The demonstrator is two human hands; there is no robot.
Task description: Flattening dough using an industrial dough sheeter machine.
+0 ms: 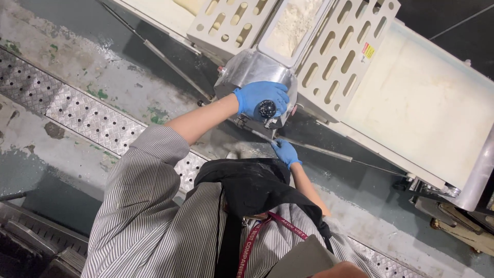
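My left hand (257, 97), in a blue glove, is closed around a black round knob (267, 108) on the metal housing (247, 69) of a dough sheeter. My right hand (285, 152), also blue-gloved, is lower down and grips a thin metal rod (324, 151) that runs along the machine's underside. A tray of flour (293, 23) sits on top of the machine between two cream perforated guards (342, 51). My striped sleeves, black apron and red lanyard fill the lower middle of the view.
The cream conveyor belt (422, 103) stretches to the right, ending at a metal roller (478, 175). A diamond-plate floor strip (77, 110) crosses the worn grey-green floor (62, 56) diagonally. Dark metal equipment (31, 247) sits at the lower left.
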